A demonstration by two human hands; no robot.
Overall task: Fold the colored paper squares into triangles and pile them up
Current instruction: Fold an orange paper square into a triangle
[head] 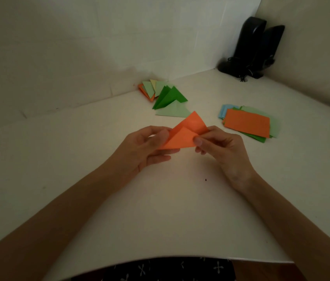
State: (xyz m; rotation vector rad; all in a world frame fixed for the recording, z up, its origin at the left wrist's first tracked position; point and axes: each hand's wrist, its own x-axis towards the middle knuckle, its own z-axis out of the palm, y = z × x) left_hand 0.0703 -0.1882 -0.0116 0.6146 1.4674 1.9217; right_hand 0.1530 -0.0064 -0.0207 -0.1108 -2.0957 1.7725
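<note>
Orange paper (182,136), half-folded, pinched at either end by left hand (144,148) and right hand (221,149) above the desk (79,149); folded triangles (166,96) far, flat squares (247,123) far right.

Orange sheet (182,136) above white desk (99,159), dark green, pale green, yellow and orange triangles (168,96) by far edge, orange-topped green and blue squares (247,123) at right, black speakers (255,47) in far corner, black, white-crossed cloth (170,268).
</note>
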